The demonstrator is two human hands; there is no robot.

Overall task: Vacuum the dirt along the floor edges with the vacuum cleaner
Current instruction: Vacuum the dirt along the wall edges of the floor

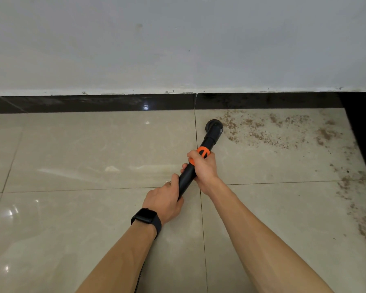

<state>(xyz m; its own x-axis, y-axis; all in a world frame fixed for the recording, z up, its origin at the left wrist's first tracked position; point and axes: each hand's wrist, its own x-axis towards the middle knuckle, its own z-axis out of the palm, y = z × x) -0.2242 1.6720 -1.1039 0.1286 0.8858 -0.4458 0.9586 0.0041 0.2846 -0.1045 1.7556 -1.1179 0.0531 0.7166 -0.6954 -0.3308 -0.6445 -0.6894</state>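
Plainly, the sweeping step is in hand: the vacuum wand [187,178] is held by both hands, the right hand [203,169] wrapped round the tube just behind the orange collar [203,152], the left hand [165,199] closed round it farther back from the dark skirting [93,103]. The round nozzle [214,126] is set on the tile just short of the skirting, at the near margin of the brown dirt [262,130] — whether grit is touched cannot be told. The wand's long axis runs from the hands toward the skirting, leaning slightly rightward, nozzle end pointed at it and tilted down to the floor. Below the skirting's left stretch the tile looks clean; below its right stretch dirt is scattered, and more follows the skirting round the corner. The next move is judged to call for the nozzle to be drawn rightward along the skirting — kept low and close to it.
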